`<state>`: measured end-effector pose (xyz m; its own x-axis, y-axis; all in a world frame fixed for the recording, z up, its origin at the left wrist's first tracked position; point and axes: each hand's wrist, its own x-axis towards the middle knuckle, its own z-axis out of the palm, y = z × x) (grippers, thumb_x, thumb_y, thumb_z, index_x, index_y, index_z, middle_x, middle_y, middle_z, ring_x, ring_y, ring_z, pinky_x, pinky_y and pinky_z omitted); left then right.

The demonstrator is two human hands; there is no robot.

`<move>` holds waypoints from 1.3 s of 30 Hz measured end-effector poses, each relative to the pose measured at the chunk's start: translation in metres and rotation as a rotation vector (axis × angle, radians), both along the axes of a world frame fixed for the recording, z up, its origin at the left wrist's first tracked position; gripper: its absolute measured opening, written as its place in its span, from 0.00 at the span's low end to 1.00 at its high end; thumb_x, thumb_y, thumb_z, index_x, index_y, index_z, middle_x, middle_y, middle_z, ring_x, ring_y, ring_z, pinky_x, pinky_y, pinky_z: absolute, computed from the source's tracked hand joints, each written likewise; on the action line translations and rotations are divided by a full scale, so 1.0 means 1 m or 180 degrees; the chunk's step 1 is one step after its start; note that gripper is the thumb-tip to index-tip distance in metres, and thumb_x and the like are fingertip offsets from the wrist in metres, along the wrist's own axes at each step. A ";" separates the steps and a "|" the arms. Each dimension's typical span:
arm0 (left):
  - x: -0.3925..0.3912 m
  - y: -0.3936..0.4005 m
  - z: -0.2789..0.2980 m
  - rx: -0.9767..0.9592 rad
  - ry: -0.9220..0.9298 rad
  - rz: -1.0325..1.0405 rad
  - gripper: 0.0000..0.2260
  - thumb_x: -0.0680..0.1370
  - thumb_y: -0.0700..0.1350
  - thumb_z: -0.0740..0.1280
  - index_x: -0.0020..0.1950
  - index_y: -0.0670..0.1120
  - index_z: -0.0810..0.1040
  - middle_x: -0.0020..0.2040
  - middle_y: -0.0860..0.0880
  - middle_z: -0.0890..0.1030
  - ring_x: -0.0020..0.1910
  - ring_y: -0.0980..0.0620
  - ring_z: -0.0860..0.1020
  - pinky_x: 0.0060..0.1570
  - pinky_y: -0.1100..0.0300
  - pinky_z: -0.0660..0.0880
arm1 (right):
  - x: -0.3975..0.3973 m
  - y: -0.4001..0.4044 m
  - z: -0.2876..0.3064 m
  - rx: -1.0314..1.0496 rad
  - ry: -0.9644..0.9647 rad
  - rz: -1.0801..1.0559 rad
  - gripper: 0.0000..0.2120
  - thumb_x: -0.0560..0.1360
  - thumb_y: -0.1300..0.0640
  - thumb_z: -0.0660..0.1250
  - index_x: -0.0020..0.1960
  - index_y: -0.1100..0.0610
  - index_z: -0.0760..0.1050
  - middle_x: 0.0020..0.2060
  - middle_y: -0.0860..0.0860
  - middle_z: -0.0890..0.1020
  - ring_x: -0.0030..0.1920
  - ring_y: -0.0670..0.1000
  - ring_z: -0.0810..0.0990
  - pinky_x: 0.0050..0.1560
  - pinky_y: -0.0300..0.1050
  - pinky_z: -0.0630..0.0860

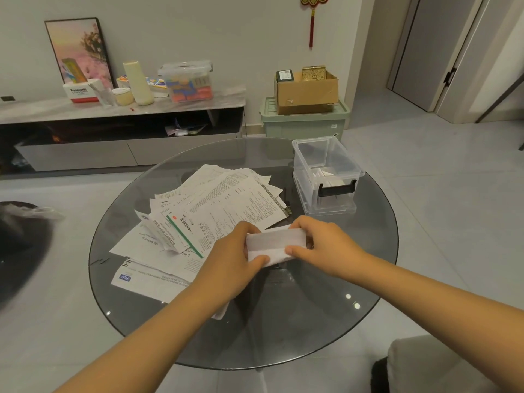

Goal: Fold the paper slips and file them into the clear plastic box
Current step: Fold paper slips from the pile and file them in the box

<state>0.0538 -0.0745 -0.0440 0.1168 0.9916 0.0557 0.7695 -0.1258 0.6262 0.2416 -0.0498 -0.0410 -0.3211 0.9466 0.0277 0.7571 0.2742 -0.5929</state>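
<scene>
The folded slip (274, 245) is plain white. The papers (215, 211) spread on the table are white with fine black print; one (181, 234) carries a green stripe and a small red mark, another (147, 279) a blue label. The round table (326, 321) is smoky grey glass. The plastic box (326, 174) is clear with a black latch (337, 190). Behind it, a bin (304, 121) is pale green, and the cardboard box (307, 93) on top is brown. The floor (439, 194) is light grey.

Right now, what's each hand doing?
Left hand: pinching the left end of the folded paper slip.
Right hand: pinching the slip's right end.
</scene>
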 end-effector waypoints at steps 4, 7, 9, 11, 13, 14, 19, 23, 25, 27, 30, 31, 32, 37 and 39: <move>0.003 0.002 -0.002 -0.0002 0.0032 0.0085 0.26 0.74 0.49 0.70 0.68 0.52 0.63 0.58 0.53 0.73 0.50 0.56 0.72 0.43 0.69 0.66 | -0.004 0.007 -0.003 -0.0062 0.0338 -0.0143 0.23 0.71 0.48 0.71 0.62 0.49 0.67 0.44 0.47 0.78 0.40 0.44 0.75 0.46 0.43 0.76; 0.003 0.004 -0.007 0.0030 0.0091 0.0088 0.31 0.73 0.50 0.71 0.71 0.52 0.59 0.66 0.51 0.70 0.58 0.52 0.72 0.55 0.62 0.71 | -0.005 0.009 -0.007 -0.0088 0.0211 -0.0127 0.31 0.70 0.51 0.73 0.68 0.49 0.62 0.41 0.48 0.77 0.39 0.45 0.75 0.46 0.46 0.76; 0.002 0.005 -0.010 0.0063 0.0258 0.0081 0.34 0.73 0.50 0.71 0.73 0.53 0.57 0.69 0.50 0.65 0.63 0.50 0.69 0.63 0.57 0.68 | -0.006 0.009 -0.010 0.0051 -0.0022 -0.0104 0.34 0.70 0.51 0.73 0.71 0.48 0.59 0.42 0.48 0.75 0.42 0.47 0.74 0.47 0.45 0.74; 0.002 0.007 -0.009 0.0167 0.0381 0.0116 0.37 0.72 0.50 0.72 0.75 0.54 0.54 0.70 0.50 0.60 0.68 0.50 0.62 0.66 0.57 0.63 | -0.007 0.009 -0.013 0.0201 -0.0172 -0.0140 0.36 0.70 0.50 0.72 0.72 0.47 0.58 0.48 0.48 0.74 0.51 0.49 0.73 0.51 0.45 0.73; 0.000 0.009 -0.007 0.0364 0.0540 0.0109 0.38 0.72 0.50 0.72 0.75 0.54 0.55 0.70 0.51 0.58 0.68 0.51 0.57 0.66 0.59 0.58 | -0.007 0.009 -0.013 0.0295 -0.0309 -0.0158 0.34 0.70 0.49 0.71 0.72 0.45 0.59 0.54 0.49 0.71 0.57 0.49 0.69 0.56 0.46 0.73; -0.001 0.010 -0.007 0.0461 0.0661 0.0029 0.35 0.72 0.50 0.72 0.74 0.54 0.57 0.70 0.52 0.59 0.68 0.52 0.57 0.66 0.59 0.56 | -0.007 0.008 -0.012 0.0374 -0.0373 -0.0139 0.32 0.71 0.50 0.71 0.71 0.45 0.61 0.55 0.49 0.69 0.59 0.49 0.67 0.56 0.46 0.72; -0.008 0.009 -0.009 0.0578 0.1099 -0.0642 0.12 0.78 0.52 0.62 0.62 0.57 0.74 0.63 0.61 0.72 0.65 0.60 0.66 0.67 0.59 0.44 | -0.007 0.000 -0.009 0.0950 -0.0893 0.0486 0.13 0.77 0.56 0.62 0.61 0.49 0.76 0.54 0.47 0.75 0.56 0.50 0.68 0.51 0.38 0.65; -0.009 0.009 -0.002 0.0531 0.1103 -0.0762 0.10 0.79 0.52 0.59 0.57 0.58 0.77 0.55 0.60 0.77 0.57 0.62 0.72 0.67 0.58 0.46 | -0.003 -0.004 -0.010 0.0886 -0.0988 0.0562 0.15 0.78 0.56 0.57 0.62 0.48 0.76 0.56 0.44 0.78 0.55 0.50 0.70 0.53 0.39 0.65; -0.007 0.007 0.002 0.0449 0.1045 -0.0849 0.10 0.78 0.52 0.61 0.57 0.58 0.78 0.52 0.60 0.78 0.53 0.62 0.72 0.67 0.57 0.50 | 0.002 -0.005 -0.007 0.0879 -0.1008 0.0487 0.15 0.78 0.54 0.58 0.61 0.47 0.77 0.57 0.42 0.78 0.56 0.49 0.70 0.57 0.42 0.65; -0.005 0.003 0.002 0.0404 0.0989 -0.1001 0.12 0.76 0.52 0.64 0.59 0.57 0.78 0.51 0.61 0.78 0.51 0.63 0.72 0.65 0.58 0.53 | 0.008 -0.005 -0.005 0.0865 -0.1081 0.0517 0.15 0.77 0.50 0.59 0.62 0.47 0.76 0.58 0.40 0.78 0.59 0.48 0.69 0.58 0.42 0.63; -0.001 -0.001 0.001 0.0332 0.0986 -0.1242 0.14 0.75 0.52 0.67 0.60 0.57 0.77 0.51 0.62 0.76 0.48 0.65 0.69 0.61 0.63 0.53 | 0.013 -0.007 -0.003 0.0805 -0.1189 0.0814 0.20 0.75 0.42 0.62 0.65 0.47 0.74 0.60 0.41 0.76 0.62 0.46 0.65 0.61 0.41 0.61; 0.000 -0.002 0.002 0.0334 0.1038 -0.1276 0.14 0.75 0.53 0.67 0.61 0.57 0.77 0.52 0.61 0.75 0.48 0.65 0.68 0.60 0.63 0.53 | 0.014 -0.009 -0.002 0.0772 -0.1200 0.0885 0.22 0.74 0.40 0.63 0.65 0.47 0.73 0.60 0.41 0.75 0.62 0.46 0.65 0.62 0.41 0.61; 0.000 -0.002 0.002 0.0346 0.1103 -0.1284 0.15 0.76 0.54 0.67 0.62 0.57 0.76 0.53 0.61 0.75 0.50 0.63 0.68 0.60 0.63 0.53 | 0.015 -0.011 -0.003 0.0749 -0.1202 0.0919 0.24 0.72 0.38 0.64 0.64 0.46 0.73 0.60 0.41 0.75 0.61 0.45 0.65 0.63 0.41 0.61; 0.000 0.001 -0.001 0.0305 0.1125 -0.1259 0.13 0.76 0.54 0.65 0.61 0.59 0.77 0.60 0.58 0.74 0.62 0.56 0.67 0.63 0.62 0.57 | 0.010 -0.020 -0.001 0.0742 -0.1127 0.0914 0.20 0.71 0.36 0.65 0.59 0.44 0.75 0.58 0.40 0.77 0.59 0.45 0.69 0.60 0.39 0.65; 0.000 0.002 -0.001 0.0185 0.1020 -0.1272 0.12 0.77 0.52 0.66 0.60 0.57 0.78 0.61 0.57 0.74 0.61 0.56 0.71 0.61 0.57 0.67 | 0.008 -0.021 -0.001 0.0697 -0.1068 0.0875 0.18 0.71 0.37 0.65 0.56 0.44 0.76 0.56 0.40 0.78 0.58 0.45 0.70 0.58 0.38 0.65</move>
